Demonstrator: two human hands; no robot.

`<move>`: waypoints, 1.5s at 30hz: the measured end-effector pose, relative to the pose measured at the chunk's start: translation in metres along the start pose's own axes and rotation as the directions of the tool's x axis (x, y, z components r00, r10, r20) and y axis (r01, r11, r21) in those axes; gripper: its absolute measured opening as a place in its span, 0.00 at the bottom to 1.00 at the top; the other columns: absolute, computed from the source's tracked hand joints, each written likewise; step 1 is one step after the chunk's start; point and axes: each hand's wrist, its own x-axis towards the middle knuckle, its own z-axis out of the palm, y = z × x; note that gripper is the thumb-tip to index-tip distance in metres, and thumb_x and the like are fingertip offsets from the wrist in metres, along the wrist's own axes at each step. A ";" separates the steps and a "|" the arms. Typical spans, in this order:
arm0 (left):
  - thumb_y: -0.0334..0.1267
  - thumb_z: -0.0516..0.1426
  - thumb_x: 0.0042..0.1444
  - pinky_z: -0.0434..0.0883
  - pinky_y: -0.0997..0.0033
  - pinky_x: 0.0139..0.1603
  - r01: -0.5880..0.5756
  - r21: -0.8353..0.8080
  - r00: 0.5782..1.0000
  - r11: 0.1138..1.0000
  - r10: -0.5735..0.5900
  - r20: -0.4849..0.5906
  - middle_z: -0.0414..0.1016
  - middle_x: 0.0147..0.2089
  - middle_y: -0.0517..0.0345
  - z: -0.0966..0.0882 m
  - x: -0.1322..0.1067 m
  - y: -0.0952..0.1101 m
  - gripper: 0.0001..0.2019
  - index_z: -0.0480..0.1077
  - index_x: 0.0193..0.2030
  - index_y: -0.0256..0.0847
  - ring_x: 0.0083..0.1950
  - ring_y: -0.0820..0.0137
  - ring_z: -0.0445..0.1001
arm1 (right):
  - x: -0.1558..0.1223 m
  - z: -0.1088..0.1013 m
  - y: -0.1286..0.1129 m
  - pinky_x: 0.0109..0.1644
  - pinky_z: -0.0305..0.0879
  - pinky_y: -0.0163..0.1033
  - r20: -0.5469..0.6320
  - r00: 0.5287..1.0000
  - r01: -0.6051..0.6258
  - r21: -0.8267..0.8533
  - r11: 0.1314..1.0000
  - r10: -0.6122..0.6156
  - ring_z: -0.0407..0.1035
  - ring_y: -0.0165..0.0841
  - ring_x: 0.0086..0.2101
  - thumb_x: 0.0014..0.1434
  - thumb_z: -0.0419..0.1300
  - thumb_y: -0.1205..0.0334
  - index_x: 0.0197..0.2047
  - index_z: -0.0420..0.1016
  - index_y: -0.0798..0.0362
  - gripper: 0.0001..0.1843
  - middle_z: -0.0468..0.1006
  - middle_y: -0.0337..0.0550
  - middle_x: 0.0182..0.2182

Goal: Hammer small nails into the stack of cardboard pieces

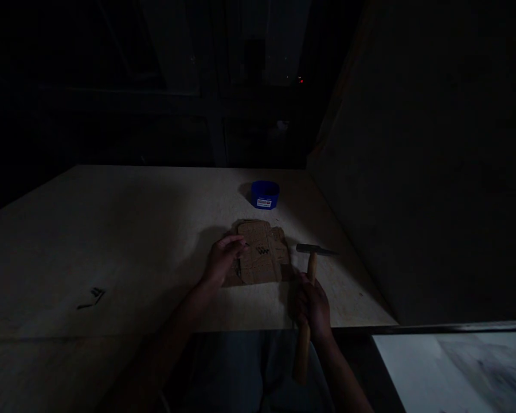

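Note:
My right hand (313, 304) is wrapped round the wooden handle of a hammer (312, 267), whose dark metal head is raised over the table to the right of the cardboard. My left hand (227, 255) is closed in a pinch above the left part of a worn piece of cardboard (255, 267). From its fingertips pokes the tip of a thin dark nail (246, 244); the rest is hidden by the fingers. Several short dark nails (262, 250) show in a cluster at the middle of the cardboard, though the dim light hides how deep they sit.
Beyond the cardboard stands a blue plastic container (265, 195) with a white label. A few small dark pieces (95, 293) lie on the pale table (146, 229) at the left. A tall panel (413, 172) rises along the table's right edge. My legs are below the front edge.

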 end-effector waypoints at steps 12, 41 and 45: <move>0.37 0.56 0.65 0.77 0.68 0.47 -0.665 0.373 0.743 0.647 0.524 0.416 0.82 0.44 0.53 0.008 0.011 -0.026 0.11 0.81 0.45 0.43 0.45 0.67 0.80 | -0.001 0.002 -0.004 0.08 0.46 0.25 0.013 0.999 -0.044 0.042 0.998 0.043 0.43 0.20 0.11 0.48 0.72 0.43 0.41 0.66 0.48 0.27 0.52 0.20 0.14; 0.42 0.60 0.60 0.78 0.65 0.49 -0.486 0.392 0.865 0.781 0.367 0.342 0.84 0.44 0.56 0.016 0.015 -0.044 0.15 0.77 0.52 0.44 0.45 0.66 0.81 | -0.004 0.009 -0.006 0.10 0.46 0.25 -0.025 0.998 0.054 -0.113 0.992 -0.057 0.45 0.20 0.12 0.53 0.68 0.41 0.41 0.66 0.49 0.24 0.53 0.21 0.16; 0.42 0.60 0.60 0.78 0.63 0.50 -0.481 0.388 0.871 0.786 0.375 0.318 0.84 0.46 0.54 0.016 0.015 -0.047 0.14 0.77 0.51 0.43 0.46 0.65 0.82 | -0.012 0.011 -0.010 0.11 0.44 0.25 0.026 0.999 0.044 -0.220 0.974 -0.039 0.46 0.20 0.11 0.55 0.65 0.36 0.43 0.66 0.50 0.27 0.54 0.21 0.16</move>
